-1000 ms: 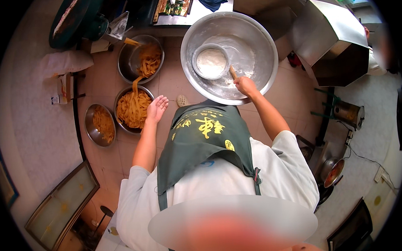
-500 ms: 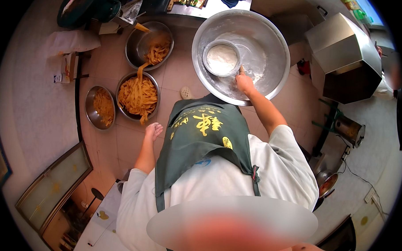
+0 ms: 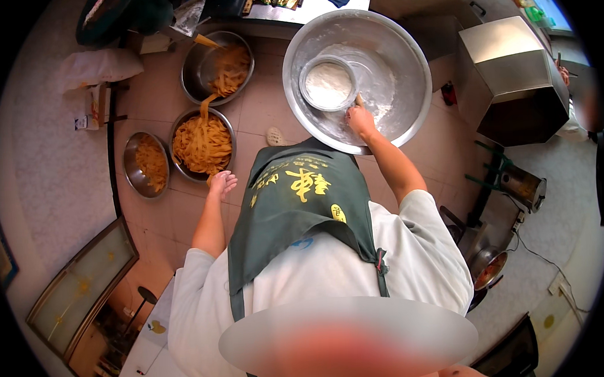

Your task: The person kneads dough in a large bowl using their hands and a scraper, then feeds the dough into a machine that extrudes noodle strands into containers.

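Observation:
A large metal basin (image 3: 406, 122) stands in front of me, dusted inside with white powder. In its left part sits a small round metal container (image 3: 309, 98) of white flour (image 3: 328, 83). My right hand (image 3: 361, 122) reaches over the near rim, its fingers curled beside the container; a brownish tip shows against the container's side, and what the fingers hold is hard to see. My left hand (image 3: 224, 182) is held low with fingers loosely stretched and nothing in it. It hovers by the near rim of a metal bowl (image 3: 172, 150) heaped with wide orange-yellow dough strips (image 3: 199, 145).
Another metal bowl (image 3: 188, 79) behind holds more strips, under a machine (image 3: 126, 15) with an orange strip at its outlet. A third bowl (image 3: 135, 174) stands left. Rightward are a metal hood-like box (image 3: 511, 68), a green-legged stool (image 3: 491, 162) and a person (image 3: 588, 109) at the edge.
My left hand has moved forward and slightly left, closer to the bowl of dough strips. The whole view has shifted a little; my right hand stays beside the small container.

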